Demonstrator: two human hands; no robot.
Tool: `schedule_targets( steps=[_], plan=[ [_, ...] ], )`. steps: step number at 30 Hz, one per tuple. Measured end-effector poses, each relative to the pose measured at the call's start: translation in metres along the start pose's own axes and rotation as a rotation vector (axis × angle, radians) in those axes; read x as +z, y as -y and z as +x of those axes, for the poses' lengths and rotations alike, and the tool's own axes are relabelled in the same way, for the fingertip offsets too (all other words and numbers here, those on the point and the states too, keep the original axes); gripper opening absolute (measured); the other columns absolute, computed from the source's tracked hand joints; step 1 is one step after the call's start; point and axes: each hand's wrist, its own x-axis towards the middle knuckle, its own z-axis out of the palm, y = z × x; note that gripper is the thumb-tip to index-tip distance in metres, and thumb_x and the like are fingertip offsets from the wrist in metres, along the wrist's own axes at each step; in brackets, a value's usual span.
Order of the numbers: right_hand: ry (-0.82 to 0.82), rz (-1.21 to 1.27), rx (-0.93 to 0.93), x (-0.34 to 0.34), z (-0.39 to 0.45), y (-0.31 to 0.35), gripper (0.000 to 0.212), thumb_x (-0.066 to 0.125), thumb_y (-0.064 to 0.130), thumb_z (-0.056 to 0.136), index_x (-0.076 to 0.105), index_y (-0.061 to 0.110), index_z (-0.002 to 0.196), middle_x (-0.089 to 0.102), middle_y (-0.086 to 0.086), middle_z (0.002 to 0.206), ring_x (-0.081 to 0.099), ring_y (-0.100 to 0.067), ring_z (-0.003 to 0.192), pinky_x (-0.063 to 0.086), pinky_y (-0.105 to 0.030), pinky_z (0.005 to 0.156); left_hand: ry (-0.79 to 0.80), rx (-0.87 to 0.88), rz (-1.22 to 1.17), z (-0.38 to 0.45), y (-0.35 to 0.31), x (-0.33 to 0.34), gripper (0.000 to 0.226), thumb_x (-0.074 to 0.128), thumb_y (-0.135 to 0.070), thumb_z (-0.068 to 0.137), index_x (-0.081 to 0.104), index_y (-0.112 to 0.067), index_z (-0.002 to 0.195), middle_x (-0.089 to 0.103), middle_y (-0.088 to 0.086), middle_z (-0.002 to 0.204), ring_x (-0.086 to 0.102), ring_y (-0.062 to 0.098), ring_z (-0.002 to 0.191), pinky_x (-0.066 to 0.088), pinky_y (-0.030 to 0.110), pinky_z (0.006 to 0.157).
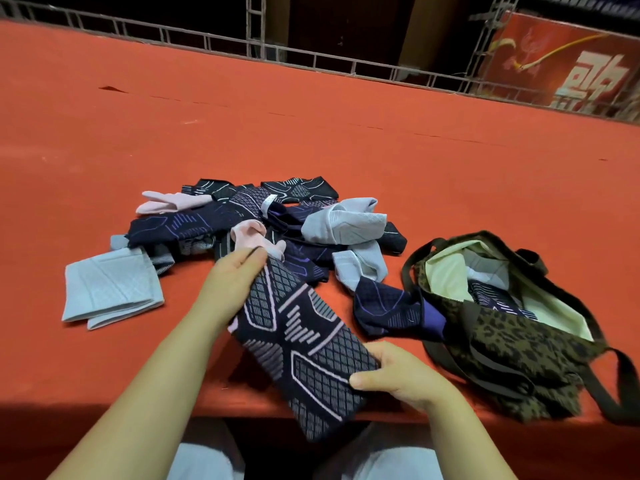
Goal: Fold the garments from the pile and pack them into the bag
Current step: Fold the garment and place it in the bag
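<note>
Your left hand [231, 276] grips the dark patterned garment's [304, 344] far end, right hand [391, 370] pinches its near end; long axis runs diagonally, bag [512, 344] lies right, nearer your right hand.

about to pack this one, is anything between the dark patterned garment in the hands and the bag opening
A dark purple garment lies on the table against the bag, hanging over its near rim; the opening itself looks clear.

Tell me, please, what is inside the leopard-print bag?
Inside the leopard-print bag a dark patterned garment lies against the pale lining. Anything beneath it is covered.
</note>
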Motion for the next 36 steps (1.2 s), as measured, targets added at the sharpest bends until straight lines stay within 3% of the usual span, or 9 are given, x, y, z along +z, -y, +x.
schedule_targets(
  steps=[3, 7, 12, 17, 20, 22, 25, 30, 36],
  plan=[
    [-0.146, 0.136, -0.064, -0.010, -0.001, -0.017, 0.037, 0.071, 0.018, 0.070, 0.063, 0.008, 0.105, 0.072, -0.003, 0.096, 0.066, -0.017, 0.087, 0.054, -0.032, 0.077, -0.093, -0.032, 0.073, 0.006, 0.005, -0.011, 0.030, 0.052, -0.033, 0.094, 0.065, -0.015, 0.074, 0.070, 0.002, 0.077, 0.061, 0.019, 0.073, 0.045, 0.034, 0.073],
    [-0.471, 0.478, -0.163, -0.009, 0.015, -0.015, 0.019, 0.051, 0.017, 0.095, 0.060, 0.008, 0.110, 0.070, -0.011, 0.108, 0.065, -0.025, 0.096, 0.051, -0.046, 0.087, -0.093, -0.072, 0.141, -0.001, 0.023, -0.014, 0.034, 0.053, -0.034, 0.094, 0.065, -0.007, 0.077, 0.070, 0.007, 0.077, 0.060, 0.019, 0.070, 0.044, 0.035, 0.069],
    [-0.950, -0.105, -0.171, -0.022, 0.027, 0.000, 0.025, 0.043, 0.021, 0.099, 0.051, 0.005, 0.081, 0.055, -0.004, 0.078, 0.049, -0.017, 0.077, 0.039, -0.019, 0.066, -0.099, -0.064, 0.130, -0.016, 0.038, -0.005, 0.018, 0.067, -0.020, 0.084, 0.051, -0.015, 0.080, 0.051, 0.005, 0.066, 0.046, 0.019, 0.063, 0.036, 0.036, 0.061],
    [-0.764, -0.323, 0.048, -0.051, 0.035, 0.004, 0.026, 0.052, 0.042, 0.093, 0.056, 0.016, 0.096, 0.056, 0.005, 0.084, 0.051, -0.014, 0.082, 0.038, -0.029, 0.069, 0.170, -0.269, 0.041, -0.026, 0.046, -0.004, 0.060, 0.069, 0.001, 0.079, 0.041, -0.025, 0.125, 0.065, 0.013, 0.089, 0.065, 0.023, 0.078, 0.053, 0.036, 0.074],
    [-0.562, -0.233, 0.182, -0.048, 0.023, -0.012, 0.047, 0.060, 0.045, 0.087, 0.044, 0.029, 0.128, 0.058, 0.008, 0.111, 0.057, -0.012, 0.099, 0.048, -0.033, 0.088, 0.207, -0.351, 0.206, -0.032, 0.048, -0.002, 0.039, 0.070, -0.015, 0.081, 0.051, -0.022, 0.114, 0.051, 0.002, 0.077, 0.051, 0.013, 0.063, 0.044, 0.025, 0.057],
    [-0.535, -0.150, 0.185, -0.039, 0.011, -0.018, 0.051, 0.066, 0.036, 0.086, 0.035, 0.036, 0.128, 0.061, 0.008, 0.103, 0.061, -0.011, 0.091, 0.054, -0.032, 0.072, 0.221, -0.426, 0.206, -0.031, 0.048, -0.003, 0.022, 0.067, -0.025, 0.085, 0.057, -0.018, 0.103, 0.060, 0.005, 0.082, 0.055, 0.014, 0.066, 0.052, 0.030, 0.061],
    [-0.706, -0.168, 0.080, -0.035, 0.007, -0.031, 0.050, 0.071, 0.016, 0.083, 0.044, 0.024, 0.123, 0.064, 0.001, 0.081, 0.061, -0.012, 0.068, 0.046, -0.024, 0.051, 0.296, -0.471, 0.194, -0.032, 0.049, -0.002, 0.015, 0.061, -0.027, 0.088, 0.062, -0.019, 0.101, 0.072, 0.005, 0.099, 0.068, 0.020, 0.088, 0.056, 0.044, 0.080],
    [-0.928, 0.088, -0.274, -0.038, 0.010, -0.006, 0.043, 0.073, 0.005, 0.078, 0.055, 0.012, 0.117, 0.064, 0.002, 0.071, 0.060, -0.015, 0.069, 0.048, -0.031, 0.067, 0.479, -0.566, -0.046, -0.048, 0.049, 0.014, 0.019, 0.055, -0.018, 0.092, 0.061, -0.020, 0.109, 0.073, 0.001, 0.096, 0.068, 0.019, 0.075, 0.057, 0.035, 0.074],
    [-0.735, -0.088, -0.348, -0.005, 0.022, 0.019, 0.043, 0.070, -0.007, 0.077, 0.057, 0.025, 0.103, 0.063, 0.003, 0.079, 0.058, 0.002, 0.067, 0.047, -0.018, 0.067, 0.524, -0.611, -0.004, -0.046, 0.049, 0.018, 0.018, 0.046, -0.027, 0.097, 0.060, -0.018, 0.103, 0.072, 0.009, 0.096, 0.066, 0.019, 0.073, 0.052, 0.024, 0.054]
  ],
)
